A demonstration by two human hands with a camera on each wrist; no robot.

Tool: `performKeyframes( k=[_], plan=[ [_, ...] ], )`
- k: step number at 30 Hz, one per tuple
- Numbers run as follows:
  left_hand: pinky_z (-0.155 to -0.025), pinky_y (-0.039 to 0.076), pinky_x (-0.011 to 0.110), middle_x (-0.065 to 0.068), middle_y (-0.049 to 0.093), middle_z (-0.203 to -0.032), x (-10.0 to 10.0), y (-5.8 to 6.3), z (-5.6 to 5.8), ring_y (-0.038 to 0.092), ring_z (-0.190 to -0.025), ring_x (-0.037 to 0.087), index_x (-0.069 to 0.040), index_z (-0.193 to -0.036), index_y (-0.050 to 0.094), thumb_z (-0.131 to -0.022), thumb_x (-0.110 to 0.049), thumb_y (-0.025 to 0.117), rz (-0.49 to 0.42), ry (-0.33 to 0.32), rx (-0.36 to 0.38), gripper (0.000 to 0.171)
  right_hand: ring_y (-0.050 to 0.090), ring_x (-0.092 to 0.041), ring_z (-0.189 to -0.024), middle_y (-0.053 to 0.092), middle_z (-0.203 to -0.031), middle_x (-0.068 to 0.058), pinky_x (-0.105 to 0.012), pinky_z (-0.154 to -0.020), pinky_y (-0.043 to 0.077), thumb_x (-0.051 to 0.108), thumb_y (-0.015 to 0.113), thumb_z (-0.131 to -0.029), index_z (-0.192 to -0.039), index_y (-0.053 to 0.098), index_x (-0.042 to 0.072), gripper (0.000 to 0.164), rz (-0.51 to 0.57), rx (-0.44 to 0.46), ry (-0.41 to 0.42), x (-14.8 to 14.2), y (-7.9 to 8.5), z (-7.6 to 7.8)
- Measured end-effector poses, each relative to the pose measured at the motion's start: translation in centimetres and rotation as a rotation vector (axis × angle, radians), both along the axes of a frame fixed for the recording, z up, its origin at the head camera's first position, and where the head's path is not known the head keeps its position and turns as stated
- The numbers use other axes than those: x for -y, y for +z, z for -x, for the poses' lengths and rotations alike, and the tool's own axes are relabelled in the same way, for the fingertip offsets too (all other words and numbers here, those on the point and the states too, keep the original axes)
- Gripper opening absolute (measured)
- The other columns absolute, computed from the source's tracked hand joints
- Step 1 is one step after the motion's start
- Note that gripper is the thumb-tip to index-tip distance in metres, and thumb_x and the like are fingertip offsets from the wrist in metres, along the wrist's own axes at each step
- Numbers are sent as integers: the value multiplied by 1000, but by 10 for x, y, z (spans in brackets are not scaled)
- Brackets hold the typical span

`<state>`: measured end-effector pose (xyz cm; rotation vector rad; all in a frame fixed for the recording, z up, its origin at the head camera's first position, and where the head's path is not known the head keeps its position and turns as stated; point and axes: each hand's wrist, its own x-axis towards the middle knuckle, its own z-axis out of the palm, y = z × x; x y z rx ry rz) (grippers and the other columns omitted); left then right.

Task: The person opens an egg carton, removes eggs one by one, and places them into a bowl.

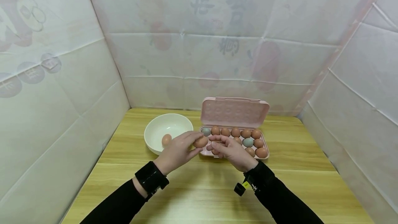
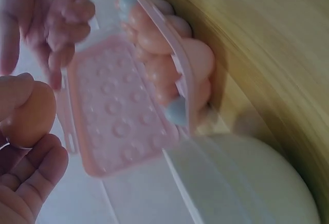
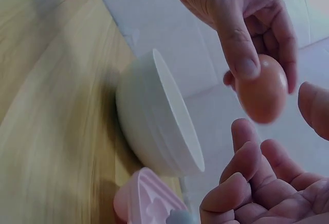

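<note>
My left hand (image 1: pixel 178 150) pinches a brown egg (image 1: pixel 200 142) between thumb and fingers, up over the front left end of the pink egg carton (image 1: pixel 234 112). In the right wrist view the egg (image 3: pixel 263 91) hangs point-down from those fingertips. Facing it, with a small gap, my right hand (image 1: pixel 234 152) holds nothing; its fingers are loosely bent and the thumb stands apart. That hand covers part of the carton's front rows. Brown eggs and a few pale blue-green ones sit in the carton, whose lid is raised at the back.
A white bowl (image 1: pixel 174 124) stands left of the carton, close beside it, with one brown egg (image 1: pixel 166 140) inside. The wooden table (image 1: pixel 199 196) is enclosed by pale printed sheets (image 1: pixel 199 58) at the back and both sides.
</note>
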<state>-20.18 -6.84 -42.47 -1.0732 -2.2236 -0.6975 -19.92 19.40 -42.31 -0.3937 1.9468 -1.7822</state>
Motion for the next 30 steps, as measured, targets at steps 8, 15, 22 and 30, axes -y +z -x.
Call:
performKeyframes(
  k=[8,15,22,30],
  plan=[
    [-92,63,41,13,74,-127,39,-5,18,74,-110,27,-2,-129,70,-86,-10,89,-61,159,194,48,71,-5,-112,73,-132,-20,-27,-95,55,33,62,-110,-151,52,-2,54,-171,-154,-62,-12,-11,1],
    [-90,62,46,22,70,-129,83,-9,48,69,-108,33,3,-135,67,-93,-9,83,-13,326,456,46,71,-14,-105,74,-120,-26,-22,-87,56,27,68,-107,-137,65,5,38,-272,-365,-54,-14,-16,0],
    [-87,59,48,24,72,-120,103,-11,73,68,-101,33,7,-137,64,-100,-19,76,92,398,618,47,68,-10,-95,77,-109,-8,-22,-81,55,28,71,-105,-129,70,10,29,-375,-468,-66,-14,-16,0],
    [-78,57,40,15,69,-97,105,-26,90,64,-88,27,6,-117,69,-101,-14,72,165,501,679,26,64,-11,-87,74,-104,-3,-22,-75,52,28,72,-104,-127,69,13,27,-411,-476,-69,-13,-17,-2]
  ],
)
